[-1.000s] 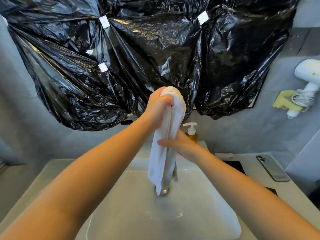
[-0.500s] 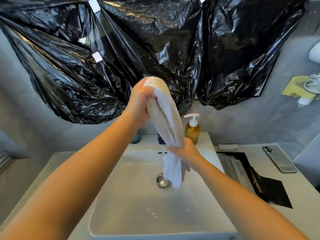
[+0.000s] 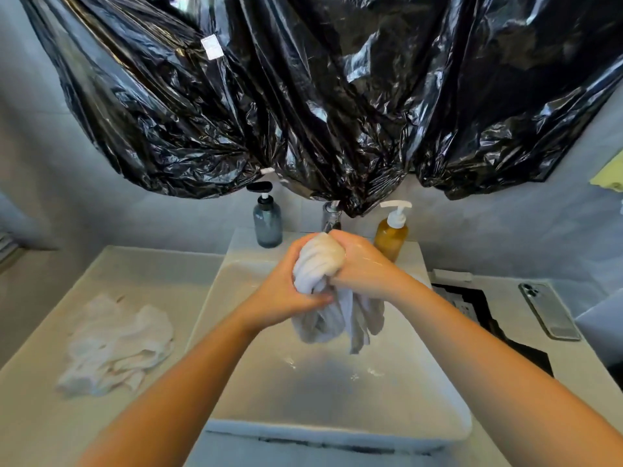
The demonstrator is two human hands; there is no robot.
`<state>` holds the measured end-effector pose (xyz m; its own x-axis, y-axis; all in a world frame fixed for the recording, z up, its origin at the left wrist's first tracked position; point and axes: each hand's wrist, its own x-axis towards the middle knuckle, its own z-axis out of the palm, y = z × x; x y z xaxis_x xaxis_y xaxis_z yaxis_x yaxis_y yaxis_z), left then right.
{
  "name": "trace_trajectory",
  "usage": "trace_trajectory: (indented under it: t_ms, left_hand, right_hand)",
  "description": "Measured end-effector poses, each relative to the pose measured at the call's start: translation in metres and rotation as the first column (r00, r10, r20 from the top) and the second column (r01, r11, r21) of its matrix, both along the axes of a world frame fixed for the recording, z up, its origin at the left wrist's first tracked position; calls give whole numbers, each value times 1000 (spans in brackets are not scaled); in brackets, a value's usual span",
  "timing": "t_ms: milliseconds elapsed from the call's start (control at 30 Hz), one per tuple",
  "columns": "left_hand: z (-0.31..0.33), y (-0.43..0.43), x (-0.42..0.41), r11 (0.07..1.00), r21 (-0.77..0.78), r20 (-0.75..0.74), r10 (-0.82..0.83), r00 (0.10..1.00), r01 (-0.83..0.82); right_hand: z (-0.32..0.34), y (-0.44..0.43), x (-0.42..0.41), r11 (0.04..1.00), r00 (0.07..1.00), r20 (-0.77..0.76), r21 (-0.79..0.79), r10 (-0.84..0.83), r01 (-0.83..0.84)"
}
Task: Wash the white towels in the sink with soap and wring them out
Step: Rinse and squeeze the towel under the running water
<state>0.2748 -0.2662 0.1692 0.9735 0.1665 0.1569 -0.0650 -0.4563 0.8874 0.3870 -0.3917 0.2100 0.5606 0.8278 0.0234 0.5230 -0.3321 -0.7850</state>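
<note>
Both hands are squeezing a twisted white towel right over the sink: the left hand is gripping low, the right hand is clamping the bunched top, and loose ends are dangling below. More white towels are lying in a heap on the tabletop to the left, with an amber soap bottle standing behind the basin.

Middle of towel hidden inside hands, faucet mostly behind black plastic
</note>
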Motion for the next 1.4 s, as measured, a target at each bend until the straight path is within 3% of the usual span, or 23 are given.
trace_trajectory:
  t_ms: [100,133,200,300,367,467,567,767,833,900,1000,1033,1100,1167,1233,1333,1400]
  left_hand:
    - [-6,-13,19,995,84,94,50,994,-58]
    - [-9,-14,22,997,12,66,75,995,-76]
    - [-17,-17,25,947,-283,-14,155,988,-153]
    - [-23,-24,33,748,-615,-100,241,965,-250]
    - [-28,-27,38,689,-648,-167,287,943,-324]
    - [-41,-31,41,696,-621,-225,282,933,-360]
    - [-64,-35,40,692,-603,-258,301,918,-396]
    - [-97,-20,35,737,-547,-281,287,916,-398]
    - [-108,-24,37,652,-615,-311,315,897,-443]
    - [-118,-30,44,504,-701,-380,335,862,-504]
    - [-124,-37,57,397,-753,-387,377,842,-524]
    - [-125,-39,62,424,-746,-361,391,847,-513]
    - [-125,-37,71,599,-628,-324,380,866,-497]
    - [-121,-29,77,761,-477,-386,268,883,-440]
    - [-122,-21,75,822,-429,-477,146,867,-375]
    - [-131,-25,50,921,-279,-371,158,915,-272]
    - [-136,-30,36,972,-145,-329,127,936,-183]
  right_hand:
    - [6,-5,5,990,998,-44,-135,-38,31]
    - [5,-10,9,985,992,-98,-162,-74,58]
    - [0,-19,11,984,959,-251,-149,-134,99]
    - [-25,-31,5,981,913,-367,-135,-178,137]
    - [-44,-38,1,983,873,-451,-90,-184,161]
    - [-64,-43,4,937,754,-602,27,-263,349]
    - [-89,-37,6,887,687,-659,64,-307,458]
    - [-127,-37,20,928,662,-714,45,-229,370]
    - [-143,-34,13,947,628,-761,56,-163,315]
    - [-160,-28,2,953,601,-791,85,-113,291]
    - [-175,-13,-4,937,649,-750,121,-131,329]
    - [-177,-8,-5,927,657,-736,111,-166,359]
    - [-182,-1,-2,892,638,-717,51,-280,449]
    - [-186,0,3,856,555,-765,10,-326,517]
    - [-188,-5,5,836,449,-845,4,-291,549]
    - [-195,-8,7,794,401,-875,32,-271,607]
    - [-199,-5,8,761,317,-932,76,-176,644]
